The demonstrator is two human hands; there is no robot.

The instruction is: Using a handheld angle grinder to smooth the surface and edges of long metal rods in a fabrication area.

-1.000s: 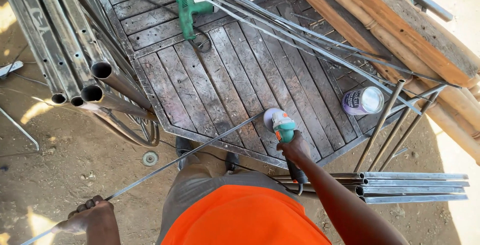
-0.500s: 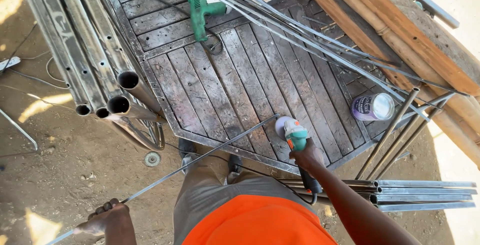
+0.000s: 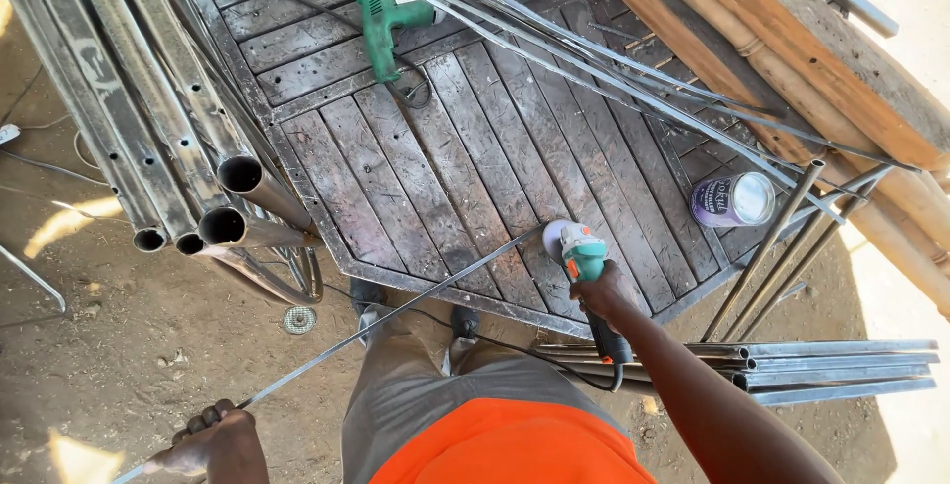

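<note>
The right hand (image 3: 602,291) is clenched around the body of a teal angle grinder (image 3: 579,251), its disc set against the end of a thin metal rod (image 3: 396,311) at the near edge of the metal table (image 3: 445,167). The forearm runs straight from the lower right up to the tool, wrist bent slightly down. The left hand (image 3: 213,435) grips the rod's other end low at the left, fingers curled around it, knuckles up, so the rod slants from that hand up to the table's near edge.

The table top is made of dull grey, scuffed slats in an angled frame. A green power drill (image 3: 386,14) lies near its far edge with its cord looped beside it. A small round tin (image 3: 732,199) with a purple label and shiny lid stands by the right edge. Several long thin rods (image 3: 594,68) cross the top diagonally. Round steel pipes (image 3: 148,118), hollow ends showing, lie off the left edge. Flat steel bars (image 3: 831,365) are stacked on the sandy ground at the right, and thick wooden poles (image 3: 811,58) lie beyond the right corner.
</note>
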